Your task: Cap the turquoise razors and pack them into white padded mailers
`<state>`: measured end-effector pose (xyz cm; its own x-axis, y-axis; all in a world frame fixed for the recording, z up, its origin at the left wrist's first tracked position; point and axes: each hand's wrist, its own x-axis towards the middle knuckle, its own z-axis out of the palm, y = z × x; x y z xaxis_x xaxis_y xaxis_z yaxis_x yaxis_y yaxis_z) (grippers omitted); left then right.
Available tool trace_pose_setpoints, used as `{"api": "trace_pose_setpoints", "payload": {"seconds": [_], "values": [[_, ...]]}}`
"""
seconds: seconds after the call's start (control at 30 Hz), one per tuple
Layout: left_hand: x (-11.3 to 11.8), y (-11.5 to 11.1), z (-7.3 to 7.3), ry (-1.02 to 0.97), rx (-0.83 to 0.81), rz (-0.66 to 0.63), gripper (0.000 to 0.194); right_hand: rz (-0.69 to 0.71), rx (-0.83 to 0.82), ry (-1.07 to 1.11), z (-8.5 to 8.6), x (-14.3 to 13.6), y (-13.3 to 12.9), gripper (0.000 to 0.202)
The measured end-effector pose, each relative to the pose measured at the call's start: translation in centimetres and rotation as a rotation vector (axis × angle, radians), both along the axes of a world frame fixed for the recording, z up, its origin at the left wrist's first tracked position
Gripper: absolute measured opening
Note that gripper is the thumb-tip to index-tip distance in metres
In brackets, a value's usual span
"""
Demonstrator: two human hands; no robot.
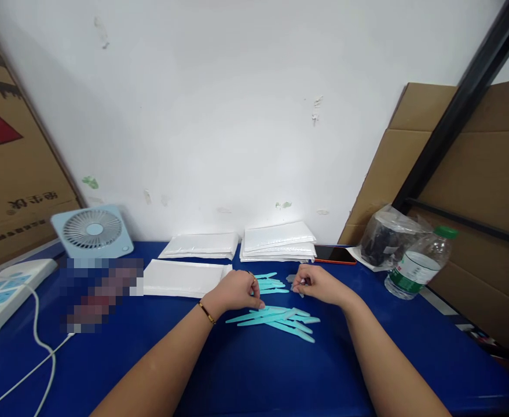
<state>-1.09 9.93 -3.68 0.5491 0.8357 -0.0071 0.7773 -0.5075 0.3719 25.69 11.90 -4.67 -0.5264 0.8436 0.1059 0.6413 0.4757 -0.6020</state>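
a slim bracelet [207, 313] circles the spot where the left hand [235, 291] meets the left forearm [154, 365], its narrow band dark with gold-toned parts. beyond the bracelet, a thin ring [251, 277] loops one finger, too small to make out in detail. below the bracelet the forearm is bare; to its right, the right forearm [382, 347] is bare too.

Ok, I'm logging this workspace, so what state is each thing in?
Near teal plastic strips: loose, overlapping.
Far teal plastic strips: roughly parallel.
White rectangular packets: flat, stacked.
Orange-edged black phone: flat, screen dark.
Clear plastic bottle: green cap on, fill unclear.
Light-blue square fan: whether spinning, unclear.
White rectangular power strip: power unclear.
Clear plastic bag: crumpled, seal unclear.
Left bare hand: fingers bent.
Right bare hand: fingers curled, contents unclear.
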Motion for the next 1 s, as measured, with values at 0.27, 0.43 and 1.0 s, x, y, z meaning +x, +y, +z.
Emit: {"api": "trace_pose_setpoints", "payload": {"seconds": [0.27, 0.43, 1.0], "values": [[1.2, -0.8, -0.3, 0.034, -0.090, -0.026, 0.017, 0.187, -0.086, -0.059, -0.3, -3.3, -1.5, 0.019], [1.3, 0.1, -0.5, 0.064, 0.170, 0.043, 0.014, 0.100, -0.009, -0.067, -0.3, -2.1, -0.6, 0.013], [2.1, -0.3, -1.8, 0.051, 0.041, 0.017, 0.013, 0.160, -0.194, -0.289, 0.3, -0.2, -0.8, 0.019]]}}
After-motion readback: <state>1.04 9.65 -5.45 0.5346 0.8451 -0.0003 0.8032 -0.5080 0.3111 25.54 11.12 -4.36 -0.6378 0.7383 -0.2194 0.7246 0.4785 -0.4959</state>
